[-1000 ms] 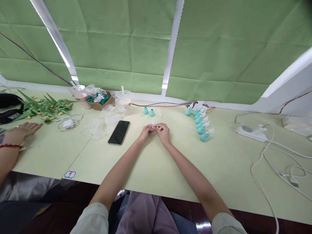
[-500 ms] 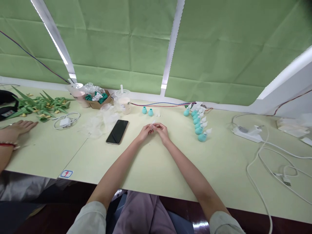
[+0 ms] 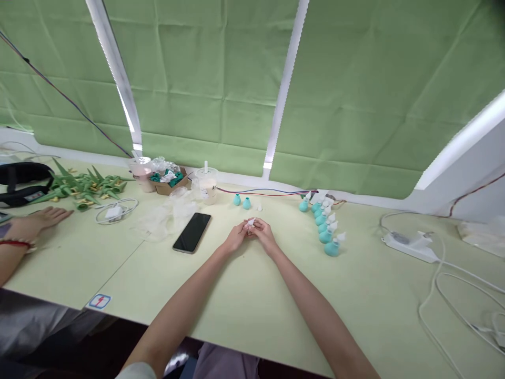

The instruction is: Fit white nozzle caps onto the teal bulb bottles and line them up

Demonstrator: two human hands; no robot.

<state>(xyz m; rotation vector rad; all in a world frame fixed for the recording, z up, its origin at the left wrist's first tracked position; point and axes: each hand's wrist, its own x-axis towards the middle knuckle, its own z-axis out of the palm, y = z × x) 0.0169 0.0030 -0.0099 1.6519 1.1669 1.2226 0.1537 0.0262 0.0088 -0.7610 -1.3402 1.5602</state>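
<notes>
Far left edge: black strap (image 3: 26,181) on the counter (image 3: 276,305), and below it a co-worker's hand (image 3: 33,225), palm down, red bracelet at the wrist. Next, green plants (image 3: 89,187) in a heap, upper left, with a charger (image 3: 114,212) in its coiled white cable just right of them. Label (image 3: 100,301) at the counter's front edge, lower left. Pink cup (image 3: 141,176) at the back, box (image 3: 171,185) beside it with green stuff and clear wrap inside. Crumpled film (image 3: 161,215) in front of those, then phone (image 3: 192,232), screen dark, and the pale cup (image 3: 208,188) behind it. Left hand (image 3: 235,237) mid-frame, grip closed to a pinch on the white piece (image 3: 251,222), which is at frame centre, slightly below mid-height. Two teal pots (image 3: 246,203) stand behind the hands, white bits (image 3: 258,207) just right of them. Right hand (image 3: 266,235) pinches the same piece, fingers curled, gap nearly nil. Right of centre: row of teal pots (image 3: 332,248) with white tips, running back. Power strip (image 3: 410,247) further right, white cable (image 3: 426,308) trailing to lower right, clear bag (image 3: 483,237) at the right edge.
</notes>
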